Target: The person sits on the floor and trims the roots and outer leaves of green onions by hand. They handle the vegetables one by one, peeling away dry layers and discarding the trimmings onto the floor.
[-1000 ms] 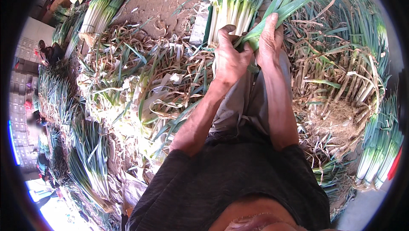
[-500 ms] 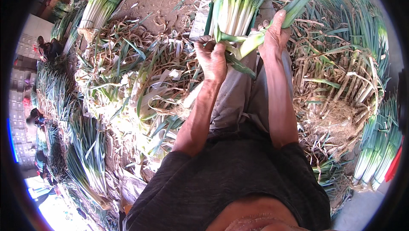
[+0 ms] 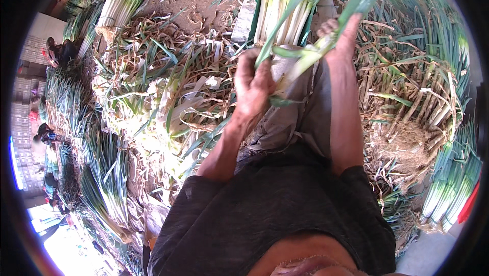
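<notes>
My right hand is closed round a green onion whose green top slants up to the right and whose pale end points down to the left. Pinched in my left hand is a green outer leaf; its long blade runs up and right across the standing bundle. Part of this leaf still seems joined to the stalk, though the fingers hide the exact spot. Just beyond both hands, a bundle of trimmed green onions with white stems rests in a green-sided holder.
Dry peelings and stripped leaves lie heaped to my left. At my right is a pile of untrimmed onions with brown leaves and matted roots. Tied bundles lie at the far left, with another bundle at the right edge.
The leaf in my left hand has swung from low across the stalk to a long upward slant. My right hand has moved slightly right with the green onion, while the left has dropped a little.
</notes>
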{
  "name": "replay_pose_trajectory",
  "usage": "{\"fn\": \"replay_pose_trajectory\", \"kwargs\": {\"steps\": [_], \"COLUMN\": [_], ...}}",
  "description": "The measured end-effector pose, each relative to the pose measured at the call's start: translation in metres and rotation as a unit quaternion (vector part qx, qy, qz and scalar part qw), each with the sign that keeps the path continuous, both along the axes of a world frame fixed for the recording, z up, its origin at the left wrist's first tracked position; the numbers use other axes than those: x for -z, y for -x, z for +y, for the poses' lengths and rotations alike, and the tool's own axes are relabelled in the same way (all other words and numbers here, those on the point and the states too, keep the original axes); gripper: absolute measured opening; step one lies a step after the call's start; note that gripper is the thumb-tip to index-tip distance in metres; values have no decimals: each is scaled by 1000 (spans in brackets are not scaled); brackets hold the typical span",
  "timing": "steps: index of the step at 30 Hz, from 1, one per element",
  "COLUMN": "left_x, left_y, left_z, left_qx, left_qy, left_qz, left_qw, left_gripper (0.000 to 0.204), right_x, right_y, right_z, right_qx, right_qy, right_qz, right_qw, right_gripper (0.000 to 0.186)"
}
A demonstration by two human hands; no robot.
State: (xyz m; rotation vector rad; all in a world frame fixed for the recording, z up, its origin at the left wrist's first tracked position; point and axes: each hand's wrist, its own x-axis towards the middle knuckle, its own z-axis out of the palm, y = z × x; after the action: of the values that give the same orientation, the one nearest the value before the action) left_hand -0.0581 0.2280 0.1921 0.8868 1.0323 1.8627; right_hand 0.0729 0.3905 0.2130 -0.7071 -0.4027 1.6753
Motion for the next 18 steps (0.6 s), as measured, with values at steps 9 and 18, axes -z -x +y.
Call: {"fn": "replay_pose_trajectory", "kwargs": {"steps": [9, 18], "left_x": [23, 52], "left_y": [74, 146], "left_z": [-88, -178], "left_qx": [-117, -8], "left_qy": [127, 205], "left_qz": [475, 714], "left_qw": [863, 670], "left_gripper": [24, 19], "right_x": [27, 22], "right_y": [-46, -49], "right_z": [60, 61], "right_qx": [-103, -174], "right_qy": [-110, -150], "right_qz": [187, 311], "right_qw": [971, 922], "right_gripper": [54, 52]}}
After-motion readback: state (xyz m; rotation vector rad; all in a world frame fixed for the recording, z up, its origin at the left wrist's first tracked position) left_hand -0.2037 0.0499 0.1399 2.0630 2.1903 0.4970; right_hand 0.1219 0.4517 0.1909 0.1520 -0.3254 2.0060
